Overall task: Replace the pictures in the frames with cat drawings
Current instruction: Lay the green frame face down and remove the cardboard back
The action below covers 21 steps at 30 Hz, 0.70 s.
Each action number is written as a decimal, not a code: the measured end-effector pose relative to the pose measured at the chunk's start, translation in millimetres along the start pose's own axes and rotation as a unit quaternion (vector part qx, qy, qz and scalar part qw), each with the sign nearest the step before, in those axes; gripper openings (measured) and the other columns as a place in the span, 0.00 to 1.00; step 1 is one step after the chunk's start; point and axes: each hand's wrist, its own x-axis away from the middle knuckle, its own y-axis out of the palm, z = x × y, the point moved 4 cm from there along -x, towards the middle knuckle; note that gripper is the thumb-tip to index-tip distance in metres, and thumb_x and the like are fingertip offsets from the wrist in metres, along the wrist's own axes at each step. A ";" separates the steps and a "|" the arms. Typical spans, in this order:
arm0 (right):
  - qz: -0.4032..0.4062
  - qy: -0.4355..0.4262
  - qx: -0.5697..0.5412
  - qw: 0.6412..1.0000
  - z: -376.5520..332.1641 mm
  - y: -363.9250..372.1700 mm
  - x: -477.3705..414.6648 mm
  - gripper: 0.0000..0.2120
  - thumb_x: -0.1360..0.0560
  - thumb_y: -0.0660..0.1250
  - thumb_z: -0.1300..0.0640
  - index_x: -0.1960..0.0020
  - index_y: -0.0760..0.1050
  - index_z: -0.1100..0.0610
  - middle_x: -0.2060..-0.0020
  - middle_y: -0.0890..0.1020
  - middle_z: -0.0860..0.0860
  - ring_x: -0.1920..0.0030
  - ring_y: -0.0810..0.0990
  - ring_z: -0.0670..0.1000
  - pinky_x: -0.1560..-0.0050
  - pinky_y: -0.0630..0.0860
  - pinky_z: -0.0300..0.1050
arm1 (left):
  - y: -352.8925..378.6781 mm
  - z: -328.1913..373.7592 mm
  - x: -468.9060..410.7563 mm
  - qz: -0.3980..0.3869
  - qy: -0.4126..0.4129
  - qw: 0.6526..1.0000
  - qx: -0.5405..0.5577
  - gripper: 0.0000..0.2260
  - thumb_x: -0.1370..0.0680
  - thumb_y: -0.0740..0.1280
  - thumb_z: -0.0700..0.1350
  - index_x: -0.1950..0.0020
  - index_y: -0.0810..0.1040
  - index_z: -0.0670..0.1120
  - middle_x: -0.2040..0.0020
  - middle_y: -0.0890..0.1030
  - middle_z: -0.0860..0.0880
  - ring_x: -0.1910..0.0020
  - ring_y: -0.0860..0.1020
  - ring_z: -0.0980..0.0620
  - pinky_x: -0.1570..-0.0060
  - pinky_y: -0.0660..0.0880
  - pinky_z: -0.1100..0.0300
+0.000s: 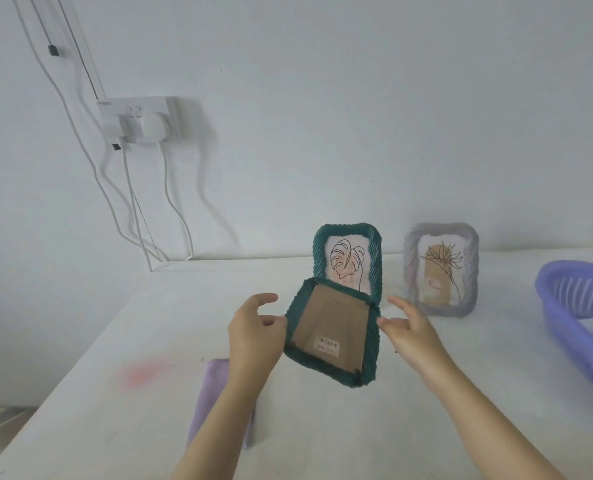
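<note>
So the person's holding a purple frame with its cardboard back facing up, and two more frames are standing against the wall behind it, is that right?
Not quite. The head view shows the held frame is dark green, not purple. Both the left hand and the right hand grip it, cardboard back up. Behind it stand a green frame and a lilac frame.

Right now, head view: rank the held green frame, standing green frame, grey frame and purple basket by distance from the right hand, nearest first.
1. Held green frame: touching the right hand, on its left side.
2. Standing green frame: just behind, up and left.
3. Grey frame: behind, slightly right. Close to 2 in this view.
4. Purple basket: far right on the table.
</note>
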 end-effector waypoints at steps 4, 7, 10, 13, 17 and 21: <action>0.021 0.006 -0.108 0.994 20.5 4.3 11.5 0.20 0.26 0.63 0.66 0.39 0.67 0.47 0.60 0.81 0.54 0.61 0.80 0.51 0.63 0.77 0.40 | 13.2 -20.7 9.8 -0.010 -0.044 0.997 0.067 0.14 0.27 0.64 0.37 0.44 0.74 0.50 0.64 0.83 0.46 0.67 0.78 0.49 0.60 0.79 0.53; 0.055 -0.003 -0.083 0.995 30.1 -4.5 14.3 0.22 0.27 0.65 0.66 0.38 0.67 0.48 0.59 0.82 0.54 0.59 0.81 0.52 0.62 0.77 0.41 | 22.1 -36.1 17.9 -0.048 -0.050 0.997 0.037 0.16 0.29 0.64 0.36 0.43 0.73 0.51 0.63 0.83 0.47 0.64 0.80 0.49 0.58 0.79 0.53; 0.062 -0.016 -0.021 0.998 39.9 -12.8 18.9 0.25 0.28 0.67 0.65 0.35 0.67 0.48 0.59 0.82 0.52 0.57 0.80 0.51 0.54 0.78 0.46 | 30.5 -47.6 26.1 -0.103 -0.050 0.993 -0.014 0.16 0.28 0.67 0.38 0.42 0.73 0.49 0.64 0.83 0.46 0.64 0.82 0.51 0.59 0.79 0.58; 0.058 -0.029 0.020 0.998 47.4 -17.2 24.2 0.26 0.28 0.67 0.65 0.34 0.66 0.48 0.59 0.81 0.51 0.56 0.79 0.47 0.53 0.73 0.40 | 38.0 -58.3 34.0 -0.133 -0.063 0.988 -0.045 0.16 0.28 0.69 0.40 0.41 0.72 0.47 0.64 0.83 0.44 0.68 0.82 0.51 0.60 0.79 0.59; 0.064 -0.045 0.055 0.995 59.4 -19.4 31.3 0.26 0.28 0.68 0.65 0.33 0.67 0.50 0.63 0.81 0.49 0.58 0.78 0.45 0.52 0.68 0.37 | 47.8 -70.2 42.7 -0.141 -0.054 0.986 -0.074 0.18 0.28 0.69 0.38 0.40 0.71 0.46 0.66 0.82 0.44 0.68 0.81 0.50 0.62 0.79 0.60; 0.085 -0.073 0.086 0.990 66.7 -25.9 36.2 0.27 0.29 0.70 0.64 0.33 0.68 0.52 0.65 0.81 0.46 0.62 0.77 0.41 0.52 0.69 0.35 | 53.5 -75.9 50.5 -0.132 -0.024 0.986 -0.102 0.18 0.28 0.70 0.39 0.40 0.72 0.47 0.68 0.81 0.46 0.67 0.80 0.52 0.64 0.77 0.60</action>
